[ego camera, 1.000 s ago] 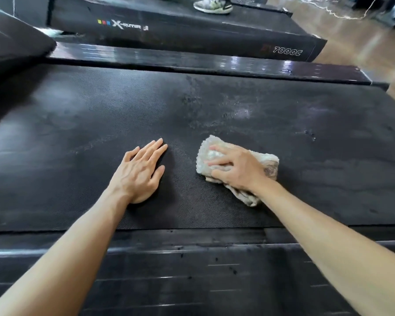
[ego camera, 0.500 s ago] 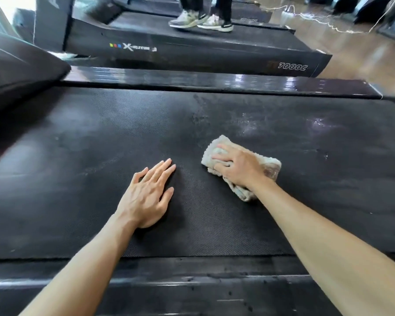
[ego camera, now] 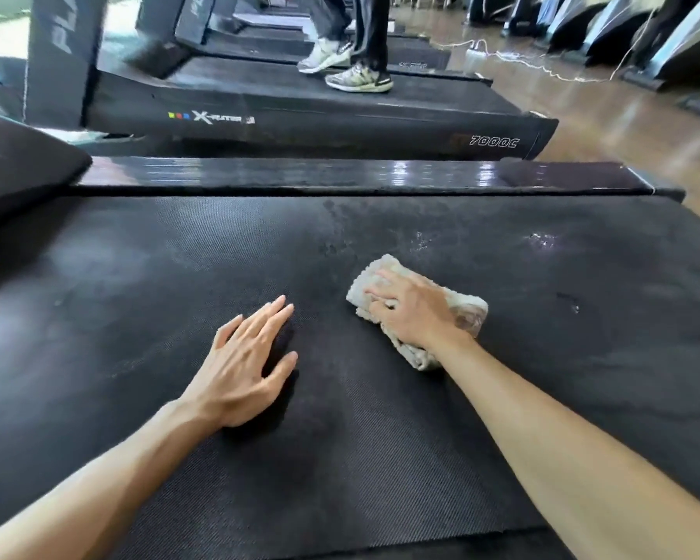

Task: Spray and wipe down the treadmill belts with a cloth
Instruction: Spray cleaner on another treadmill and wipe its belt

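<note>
1. The treadmill belt [ego camera: 138,317] fills most of the view: a black, finely textured surface that runs from the near edge at 6 o'clock up to a glossy dark side rail [ego camera: 340,173] at 12 o'clock.
2. The left hand [ego camera: 241,367] lies palm down on the belt, a little toward 7 o'clock of the view's centre. Its fingers are straight and slightly spread, pointing toward 1 o'clock, and it holds nothing.
3. The right hand [ego camera: 411,315] rests on top of a pale, nubbly cloth [ego camera: 467,313], pressing it onto the belt at about 3 o'clock from the left hand. The fingers bend over the folded fabric and grip it.
4. The cloth is bunched into a thick pad. Its edges show beyond the fingertips at 10 o'clock, past the back of the hand at 3 o'clock, and under the wrist at 6 o'clock.
5. Shiny wet specks [ego camera: 542,240] sit on the belt toward 2 o'clock of the cloth, well apart from it.
6. Beyond the rail, at 12 o'clock, stands a second treadmill [ego camera: 340,127] marked "7000C". A person's sneakers [ego camera: 358,80] stand on its deck.
7. A wooden floor [ego camera: 623,127] with a white cord [ego camera: 542,66] lying across it shows at 2 o'clock.
</note>
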Tool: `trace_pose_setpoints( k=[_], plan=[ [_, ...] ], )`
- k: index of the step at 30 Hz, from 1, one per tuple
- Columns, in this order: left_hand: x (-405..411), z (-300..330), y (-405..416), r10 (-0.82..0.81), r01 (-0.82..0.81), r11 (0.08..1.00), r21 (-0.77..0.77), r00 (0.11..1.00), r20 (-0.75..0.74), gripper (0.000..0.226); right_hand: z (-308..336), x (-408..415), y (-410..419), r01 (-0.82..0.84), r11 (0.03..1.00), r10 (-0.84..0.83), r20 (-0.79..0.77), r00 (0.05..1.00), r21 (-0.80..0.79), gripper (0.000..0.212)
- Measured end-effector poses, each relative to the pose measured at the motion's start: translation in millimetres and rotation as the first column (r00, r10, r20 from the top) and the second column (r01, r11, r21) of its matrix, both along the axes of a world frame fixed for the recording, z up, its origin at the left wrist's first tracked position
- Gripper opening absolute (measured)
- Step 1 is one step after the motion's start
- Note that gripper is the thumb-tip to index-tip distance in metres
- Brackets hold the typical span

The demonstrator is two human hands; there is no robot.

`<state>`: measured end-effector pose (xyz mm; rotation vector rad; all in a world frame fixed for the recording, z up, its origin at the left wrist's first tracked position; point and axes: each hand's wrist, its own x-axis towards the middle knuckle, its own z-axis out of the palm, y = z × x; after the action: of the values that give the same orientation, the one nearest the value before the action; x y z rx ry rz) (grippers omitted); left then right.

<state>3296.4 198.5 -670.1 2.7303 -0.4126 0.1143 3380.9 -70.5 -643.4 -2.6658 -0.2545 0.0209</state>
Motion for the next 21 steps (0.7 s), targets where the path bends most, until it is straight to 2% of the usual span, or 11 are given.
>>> trace_pose_setpoints(
  k=[4, 6, 9, 12, 14, 15, 17, 19, 21],
  plan=[
    [58.7, 4.4, 0.4, 0.141, -0.141, 0.990, -0.010, 0.990, -0.003, 0.082, -11.3, -25.4, 4.8, -0.242, 0.970, 0.242, 0.002, 0.970, -0.006, 0.045],
    [79.3, 0.1, 4.5, 0.155, -0.154, 0.988, 0.030, 0.988, -0.018, 0.084, -12.7, -35.7, -17.6, -0.292, 0.956, 0.292, -0.027, 0.956, 0.011, 0.051],
    [90.9, -9.4, 10.5, 0.207, -0.203, 0.975, 0.086, 0.977, -0.041, 0.090, -14.3, -2.7, -34.4, -0.141, 0.990, 0.140, 0.023, 0.990, 0.006, 0.060],
    [90.5, -18.8, 11.8, 0.274, -0.270, 0.956, 0.115, 0.962, -0.017, 0.094, -18.8, 51.9, -11.3, 0.019, 1.000, -0.019, 0.023, 1.000, -0.022, 0.071],
    [92.0, -21.4, 10.4, 0.270, -0.267, 0.952, 0.148, 0.963, -0.002, 0.092, -23.9, 82.3, 15.1, 0.069, 0.997, -0.069, 0.008, 0.998, -0.029, 0.083],
    [91.9, -22.1, 9.9, 0.268, -0.263, 0.950, 0.168, 0.964, -0.004, 0.091, -23.9, 87.8, 29.8, 0.044, 0.998, -0.043, 0.008, 0.999, -0.039, 0.084],
    [93.1, -22.7, 10.7, 0.271, -0.267, 0.946, 0.183, 0.963, 0.005, 0.090, -24.1, 76.7, 49.2, -0.091, 0.994, 0.091, 0.012, 0.996, -0.052, 0.069],
    [94.8, -22.3, 11.8, 0.265, -0.261, 0.945, 0.198, 0.964, 0.006, 0.092, -19.0, 47.4, 44.6, -0.255, 0.966, 0.256, 0.009, 0.967, -0.038, 0.041],
    [94.2, -22.4, 11.6, 0.258, -0.253, 0.945, 0.208, 0.966, 0.005, 0.093, -19.0, 24.2, 14.5, -0.319, 0.948, 0.319, 0.010, 0.948, -0.006, 0.031]
  ],
)
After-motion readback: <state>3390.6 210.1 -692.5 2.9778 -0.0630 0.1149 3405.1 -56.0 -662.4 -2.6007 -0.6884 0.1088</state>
